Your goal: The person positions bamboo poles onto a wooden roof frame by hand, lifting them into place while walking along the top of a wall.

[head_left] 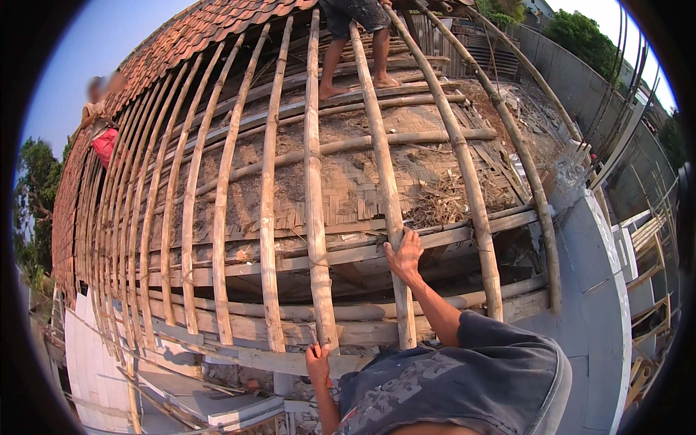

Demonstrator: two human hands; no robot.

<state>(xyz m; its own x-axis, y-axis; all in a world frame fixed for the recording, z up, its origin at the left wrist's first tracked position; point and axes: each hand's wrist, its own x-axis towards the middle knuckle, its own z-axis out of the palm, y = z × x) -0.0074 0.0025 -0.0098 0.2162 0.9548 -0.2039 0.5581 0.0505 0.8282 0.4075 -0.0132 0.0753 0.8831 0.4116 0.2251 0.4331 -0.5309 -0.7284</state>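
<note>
My right hand (406,255) grips a bamboo pole (386,190) of the sloping roof frame, its thumb to the left and fingers over the top. Lower down, my left hand (317,364) is closed near the bottom end of the neighbouring bamboo pole (317,250). A thin, small piece with a bit of red or orange shows at its fingertips, too small to name. Behind the poles, a horizontal wooden beam (355,255) runs across, close to my right hand.
Red clay tiles (163,54) cover the upper left roof. Woven bamboo matting (333,185) lies below the poles, with dry debris (457,199) on it. A barefoot person (353,54) stands at the top; another (105,134) is far left. A grey wall (591,290) stands right.
</note>
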